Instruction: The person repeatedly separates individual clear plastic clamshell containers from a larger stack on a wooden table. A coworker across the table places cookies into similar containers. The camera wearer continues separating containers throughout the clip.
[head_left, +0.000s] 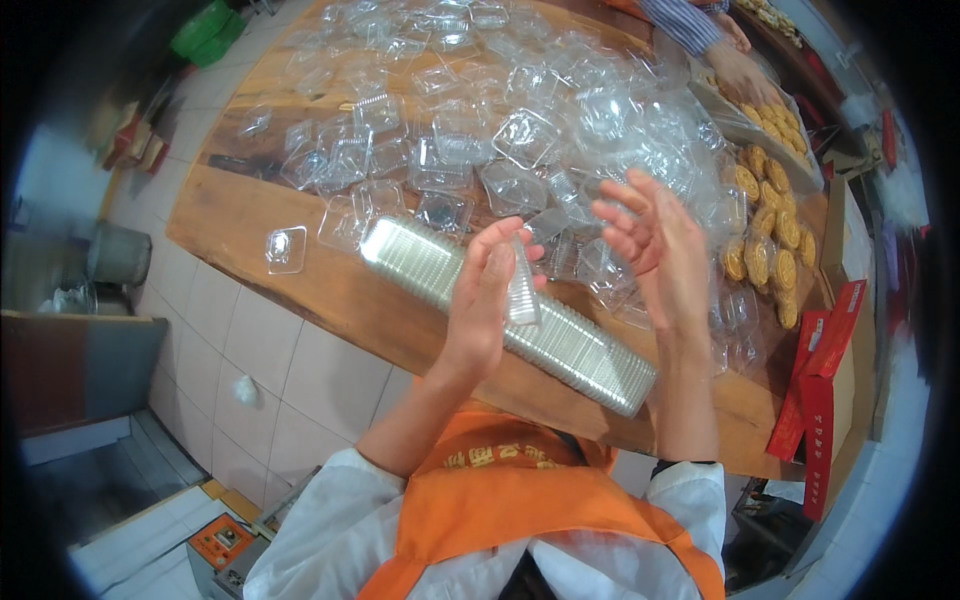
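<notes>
My left hand (487, 300) holds a short stack of nested clear plastic trays (523, 289) between thumb and fingers. Below it a long row of nested clear plastic trays (577, 352) lies slantwise along the near edge of the wooden table (337, 300). My right hand (656, 240) is raised to the right, fingers apart and slightly curled, with nothing seen in it. Beyond both hands spreads a heap of loose clear plastic trays (517, 135). One single tray (286, 250) lies apart near the left edge of the table.
Round golden pastries (769, 217), some in clear packaging, lie at the right. Behind them another person's hand (742, 75) reaches over a box of pastries (776, 124). Red cardboard boxes (832, 375) stand at the right edge. A grey bin (120, 255) stands on the floor at left.
</notes>
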